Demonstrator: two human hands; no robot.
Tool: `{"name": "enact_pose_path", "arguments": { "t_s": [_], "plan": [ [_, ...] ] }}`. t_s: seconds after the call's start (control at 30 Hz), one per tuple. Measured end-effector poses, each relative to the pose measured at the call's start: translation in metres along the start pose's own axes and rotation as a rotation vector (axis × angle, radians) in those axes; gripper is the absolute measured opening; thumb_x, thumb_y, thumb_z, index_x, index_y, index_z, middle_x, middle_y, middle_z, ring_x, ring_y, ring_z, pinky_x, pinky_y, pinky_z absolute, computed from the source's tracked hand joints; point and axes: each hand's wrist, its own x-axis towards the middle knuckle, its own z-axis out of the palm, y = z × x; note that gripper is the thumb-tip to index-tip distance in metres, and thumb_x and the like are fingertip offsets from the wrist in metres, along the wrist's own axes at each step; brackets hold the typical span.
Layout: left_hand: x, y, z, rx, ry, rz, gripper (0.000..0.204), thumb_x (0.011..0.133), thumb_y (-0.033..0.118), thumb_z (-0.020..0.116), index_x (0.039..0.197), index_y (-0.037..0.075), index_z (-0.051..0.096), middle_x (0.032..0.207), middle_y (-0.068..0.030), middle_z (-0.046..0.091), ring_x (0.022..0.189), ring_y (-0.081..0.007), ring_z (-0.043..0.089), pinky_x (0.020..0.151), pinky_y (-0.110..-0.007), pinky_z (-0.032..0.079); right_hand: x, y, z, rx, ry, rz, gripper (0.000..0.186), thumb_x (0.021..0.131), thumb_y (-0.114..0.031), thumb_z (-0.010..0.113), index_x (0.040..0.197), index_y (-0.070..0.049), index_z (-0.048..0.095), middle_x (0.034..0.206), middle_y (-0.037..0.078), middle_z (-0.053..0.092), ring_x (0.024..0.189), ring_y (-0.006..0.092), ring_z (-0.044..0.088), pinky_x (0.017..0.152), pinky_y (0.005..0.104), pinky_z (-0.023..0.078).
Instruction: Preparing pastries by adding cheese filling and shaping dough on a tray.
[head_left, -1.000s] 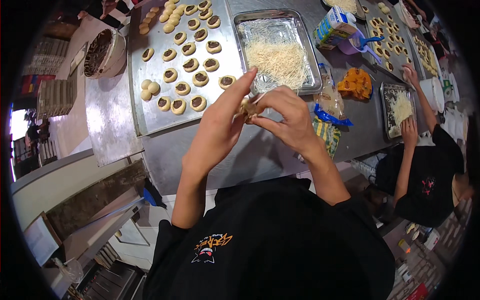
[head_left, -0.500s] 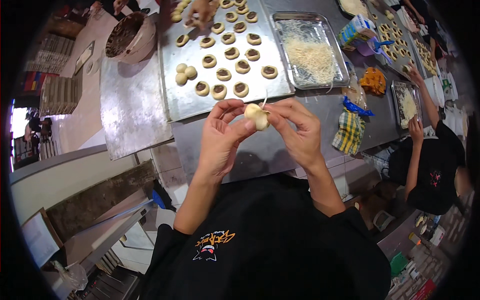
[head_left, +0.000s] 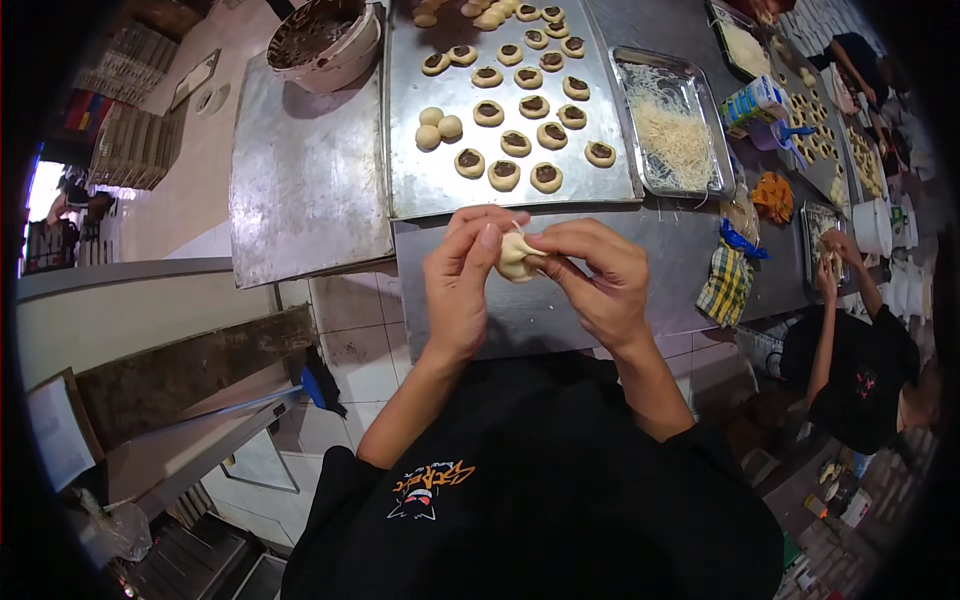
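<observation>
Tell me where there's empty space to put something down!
The left metal table is bare below the brown-smeared bucket, left of the big tray. The work table has a bare gap between the right hand, pinching dough, and the checked cloth.
Crowded: the big tray's middle, with filled rounds, and around the shreds' tray, carton and orange bag.

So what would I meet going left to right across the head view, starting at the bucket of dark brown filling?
Bucket of dark brown filling, left hand, pinched dough piece, right hand, yellow-and-green checked cloth, crumpled orange packet, white tub.
</observation>
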Motion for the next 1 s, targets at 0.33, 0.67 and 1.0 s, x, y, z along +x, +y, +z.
{"name": "enact_pose_path", "arguments": {
  "t_s": [0.33,0.67,1.0],
  "plan": [
    [0.002,0.008,0.014,-0.459,0.026,-0.118,0.047,0.107,0.037,0.036,0.113,-0.005,0.056,0.113,-0.0211,0.065,0.112,-0.0279,0.063,0.101,-0.042,0.049,-0.006,-0.002,0.024,0.016,-0.078,0.113,0.027,0.086,0.003,0.071,0.113,0.000,0.072,0.102,0.012,0.068,0.088,0.0197,0.067,0.073,0.0285,0.053],
    [0.010,-0.019,0.008,-0.589,0.181,-0.456,0.039,0.106,0.034,0.047,0.114,-0.003,0.059,0.115,-0.0176,0.067,0.111,-0.0272,0.065,0.099,-0.038,0.051,-0.022,0.011,0.026,-0.180,-0.028,0.078,0.031,0.081,-0.004,0.076,0.112,-0.003,0.072,0.100,0.012,0.066,0.092,0.0258,0.066,0.075,0.0317,0.054],
    [0.015,-0.013,0.013,-0.379,-0.047,-0.277,0.050,0.107,0.040,0.039,0.124,-0.004,0.057,0.123,-0.0196,0.065,0.118,-0.0304,0.061,0.099,-0.041,0.051,-0.018,0.010,0.013,0.071,-0.057,0.248,0.021,0.080,0.001,0.075,0.101,-0.001,0.075,0.093,0.009,0.067,0.087,0.0196,0.067,0.075,0.0278,0.053]
  ]
}}
